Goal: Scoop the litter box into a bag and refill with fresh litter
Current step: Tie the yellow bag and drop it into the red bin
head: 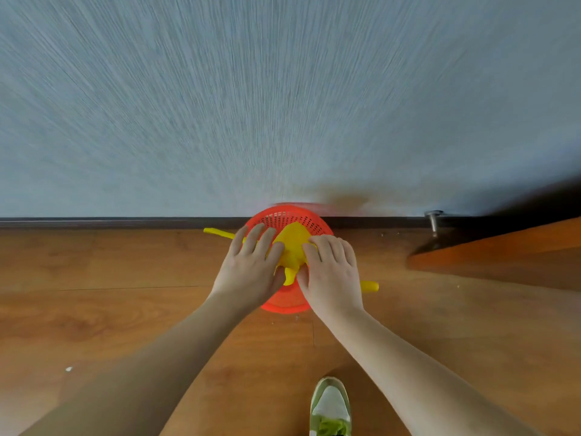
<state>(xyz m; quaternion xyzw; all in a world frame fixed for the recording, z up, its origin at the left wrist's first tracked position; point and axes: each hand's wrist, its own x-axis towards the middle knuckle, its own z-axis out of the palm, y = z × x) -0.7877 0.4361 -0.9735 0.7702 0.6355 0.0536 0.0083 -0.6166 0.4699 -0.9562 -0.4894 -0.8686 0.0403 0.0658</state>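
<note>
A round red perforated basket [292, 218] stands on the wooden floor against the wall. A crumpled yellow plastic bag [294, 243] lies across its top, with one narrow yellow end [217, 232] sticking out left and another [370, 286] right. My left hand [248, 265] lies on the bag's left side with its fingers stretched over the basket rim. My right hand [331, 269] grips the bag's right side, its fingertips bent into the plastic. What is inside the basket is hidden.
A blue-grey wall with a dark skirting board [125, 222] runs behind the basket. An orange-brown door edge [496, 253] and a metal door stop [434, 220] are at the right. My green and white shoe [330, 407] is at the bottom. Small crumbs dot the floor.
</note>
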